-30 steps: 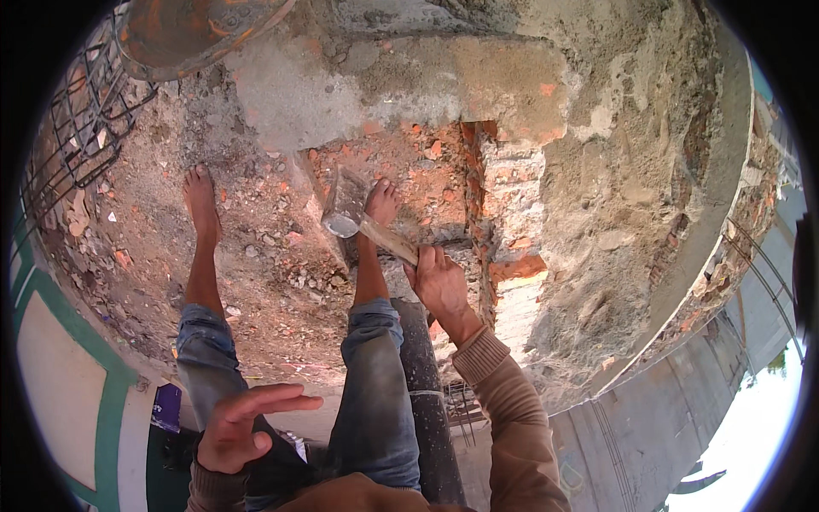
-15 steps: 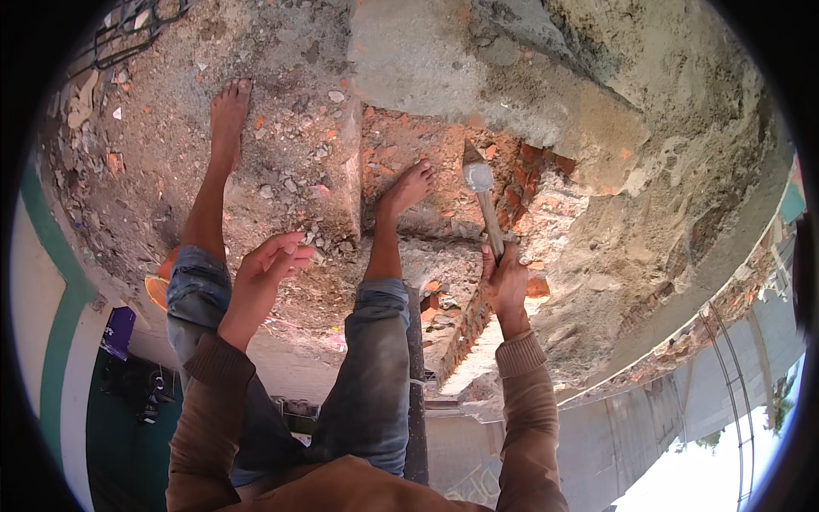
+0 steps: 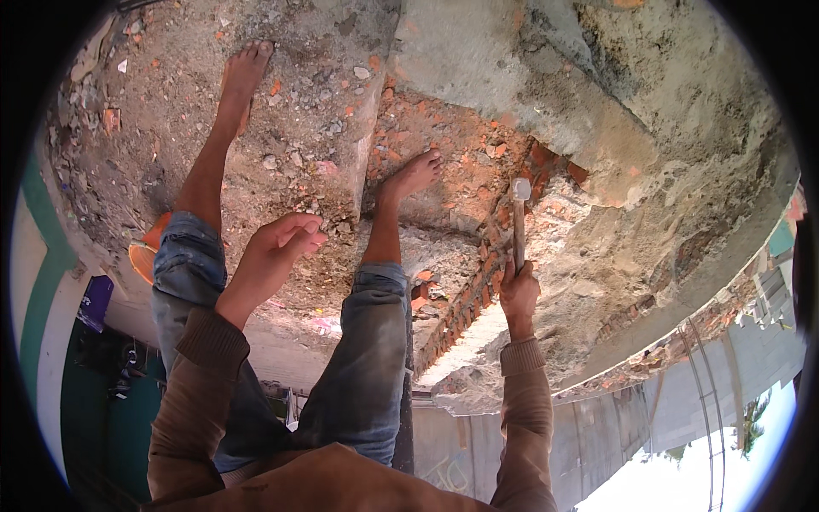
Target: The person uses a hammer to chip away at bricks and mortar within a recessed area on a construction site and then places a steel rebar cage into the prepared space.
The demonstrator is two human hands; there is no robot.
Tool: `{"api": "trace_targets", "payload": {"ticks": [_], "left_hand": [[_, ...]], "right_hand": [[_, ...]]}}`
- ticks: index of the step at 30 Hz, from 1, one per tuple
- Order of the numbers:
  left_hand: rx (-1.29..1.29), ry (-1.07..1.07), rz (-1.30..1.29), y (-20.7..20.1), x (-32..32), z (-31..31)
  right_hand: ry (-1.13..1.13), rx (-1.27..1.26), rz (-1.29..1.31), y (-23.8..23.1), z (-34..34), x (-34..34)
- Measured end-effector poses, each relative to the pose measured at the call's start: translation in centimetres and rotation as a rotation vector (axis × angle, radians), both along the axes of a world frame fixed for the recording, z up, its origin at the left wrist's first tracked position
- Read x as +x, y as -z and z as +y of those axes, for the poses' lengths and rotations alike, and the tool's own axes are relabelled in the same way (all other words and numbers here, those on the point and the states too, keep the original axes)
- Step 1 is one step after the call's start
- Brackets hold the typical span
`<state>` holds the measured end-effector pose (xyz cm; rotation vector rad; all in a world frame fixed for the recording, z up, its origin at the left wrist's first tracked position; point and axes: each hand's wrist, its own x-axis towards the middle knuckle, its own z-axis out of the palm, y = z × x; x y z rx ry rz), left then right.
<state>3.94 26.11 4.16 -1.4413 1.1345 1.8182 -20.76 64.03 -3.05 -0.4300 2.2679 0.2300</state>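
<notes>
My right hand (image 3: 519,294) is wrapped round the wooden handle of a hammer (image 3: 519,224). Its blocky grey metal head is at the far end of the handle, in front of the broken brick edge (image 3: 537,166). My left hand (image 3: 275,253) hangs above the rubble between my legs. Its fingers are curled in toward the thumb; whatever they hold, if anything, is hidden. Both wrists are in brown ribbed cuffs. My bare right foot (image 3: 414,175) stands on brick rubble (image 3: 444,128) in a recess, and my bare left foot (image 3: 246,77) is on the higher debris-covered surface.
Rough concrete and plaster (image 3: 682,196) rise on the right, above a row of exposed bricks (image 3: 461,316). A concrete slab (image 3: 461,51) lies ahead. Beside my left knee is an orange rounded object (image 3: 147,252). Thin metal rods (image 3: 706,410) stand at the lower right.
The hammer has moved right and turned, so its pointed end no longer shows. My left fingers have curled in more. The whole view has shifted slightly.
</notes>
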Motion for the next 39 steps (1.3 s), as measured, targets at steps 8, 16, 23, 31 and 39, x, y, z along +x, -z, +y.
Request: {"api": "trace_targets", "payload": {"ticks": [8,16,23,31,39], "left_hand": [[-0.054,-0.032,0.055,-1.1,0.3,-0.9],[-0.012,-0.018,0.019,0.1,1.9,-0.4],[-0.120,0.041,0.005,-1.5,0.7,-1.5],[-0.010,0.071,-0.047,3.6,5.3,0.0],[-0.119,0.111,-0.078,0.6,0.9,-0.6]], "right_hand": [[-0.142,0.070,-0.025,4.9,7.6,1.1],[0.068,0.012,-0.037,2.4,-0.4,3.6],[-0.153,-0.772,0.029,2.6,-5.5,1.2],[0.023,0.102,-0.184,1.9,2.7,4.8],[-0.160,-0.785,0.179,2.4,-8.4,2.0]]}}
